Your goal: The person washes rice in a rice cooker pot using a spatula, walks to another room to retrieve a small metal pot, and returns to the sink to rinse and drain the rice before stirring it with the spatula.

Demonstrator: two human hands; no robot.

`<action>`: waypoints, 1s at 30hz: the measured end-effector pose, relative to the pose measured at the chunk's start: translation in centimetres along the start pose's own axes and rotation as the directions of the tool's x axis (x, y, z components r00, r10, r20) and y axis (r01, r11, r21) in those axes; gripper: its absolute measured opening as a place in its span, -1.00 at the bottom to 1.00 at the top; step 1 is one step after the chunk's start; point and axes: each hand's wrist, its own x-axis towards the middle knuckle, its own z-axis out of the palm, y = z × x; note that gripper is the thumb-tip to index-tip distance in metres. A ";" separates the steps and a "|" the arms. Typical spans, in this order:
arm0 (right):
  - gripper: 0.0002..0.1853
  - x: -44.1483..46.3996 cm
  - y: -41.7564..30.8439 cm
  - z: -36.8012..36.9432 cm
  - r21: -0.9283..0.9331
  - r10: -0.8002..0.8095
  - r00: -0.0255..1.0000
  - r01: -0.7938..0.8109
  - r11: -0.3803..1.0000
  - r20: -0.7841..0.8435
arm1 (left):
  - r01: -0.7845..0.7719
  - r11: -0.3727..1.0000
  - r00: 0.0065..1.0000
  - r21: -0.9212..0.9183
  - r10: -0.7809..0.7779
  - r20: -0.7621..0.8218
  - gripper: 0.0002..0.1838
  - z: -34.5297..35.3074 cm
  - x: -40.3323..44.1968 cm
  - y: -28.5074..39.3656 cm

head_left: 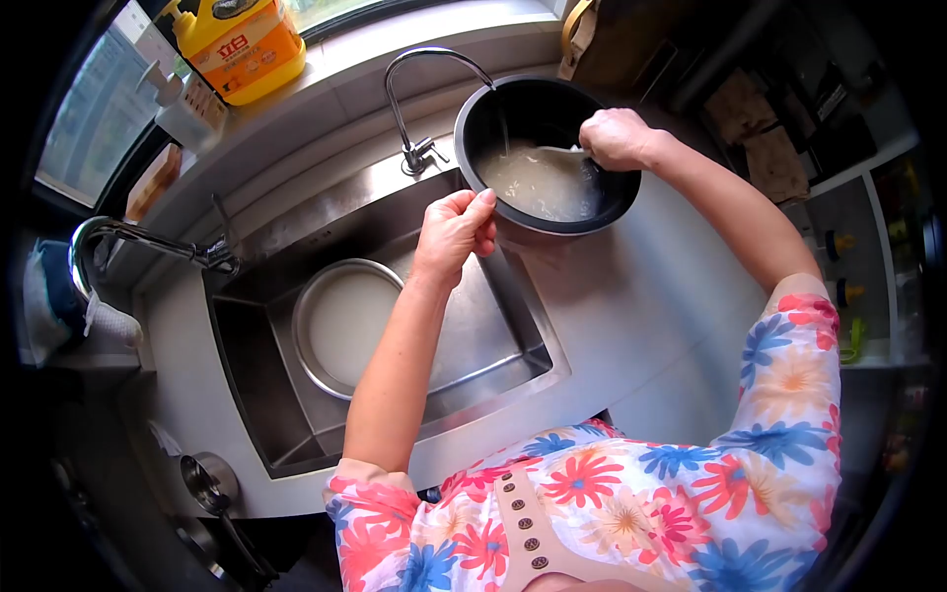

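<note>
Hands both at the black pot (543,109): left hand (457,232) gripping its near rim, right hand (621,140) closed round a pale utensil (564,154) dipped in cloudy water (538,194) with light grains. Pot is at the sink's (473,331) far right corner, seemingly leaning toward the person; can't tell what its base rests on. Risks, my guess: slim tap (434,51) behind the sink runs a thin stream into the pot; left on, it could overfill. Brisk stirring could slosh water and grains over the low side. Left grip looks light; if the wet rim slips, pot could tip into the sink. Metal basin (299,335) sits inside the sink, left half, pale liquid in it. Surface (651,326): pale, runs around the sink, broad on its right. Larger tap (148,232) at the sink's left. Ledge beyond the sink: white pump bottle (189,116), yellow jug (247,54), window (94,118) alongside. Dim shelving right of the sink.
</note>
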 end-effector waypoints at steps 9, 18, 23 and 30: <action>-0.85 -2.0 -2.1 -1.3 0.480 -0.275 0.927 0.125 0.868 0.255 | -0.002 1.000 1.000 -0.011 0.002 0.006 -0.71 -0.1 0.0 -0.2; -0.83 -0.9 -2.3 1.9 0.339 -0.138 0.989 0.148 0.929 -0.054 | -0.007 1.000 1.000 -0.021 0.007 -0.002 -0.70 0.1 0.1 -0.2; -0.81 0.8 -0.5 2.2 0.117 0.038 0.990 -0.022 0.993 -0.138 | -0.009 1.000 1.000 -0.021 0.009 -0.005 -0.70 0.1 0.1 -0.4; -0.79 0.6 1.3 0.8 0.187 0.138 0.960 -0.093 0.978 -0.244 | 0.004 1.000 1.000 -0.030 -0.004 -0.003 -0.72 0.0 0.1 -0.5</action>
